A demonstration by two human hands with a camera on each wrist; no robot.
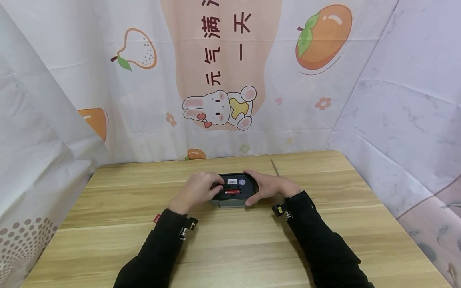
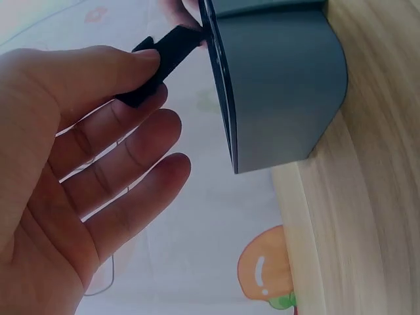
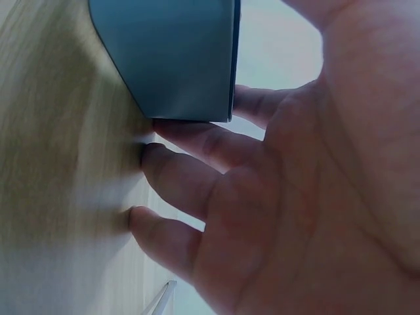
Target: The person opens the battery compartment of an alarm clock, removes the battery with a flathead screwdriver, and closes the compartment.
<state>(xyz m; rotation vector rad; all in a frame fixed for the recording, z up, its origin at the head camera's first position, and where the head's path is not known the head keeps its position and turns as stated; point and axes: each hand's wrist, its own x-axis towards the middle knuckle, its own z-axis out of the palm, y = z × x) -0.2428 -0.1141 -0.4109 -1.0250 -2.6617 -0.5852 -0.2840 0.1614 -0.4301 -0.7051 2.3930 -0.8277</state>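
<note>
A grey box-shaped device [image 1: 235, 203] lies on the table with its black back facing up; what kind of device it is cannot be told. Its back carries two stickers and an open battery compartment, where a red battery [image 1: 232, 192] lies. My left hand [image 1: 197, 188] is at the device's left side. In the left wrist view, its thumb and index finger pinch a small black battery cover [image 2: 163, 65], whose far end reaches the device's back edge. My right hand [image 1: 268, 185] grips the device's right end, thumb on the near side and fingers round the far side.
The wooden table [image 1: 230, 248] runs back to a printed curtain [image 1: 144, 100]. A thin stick [image 1: 275, 166] lies on the table beyond my right hand. Another curtain [image 1: 407, 100] hangs at the right. Each sleeve has a camera strapped at the wrist.
</note>
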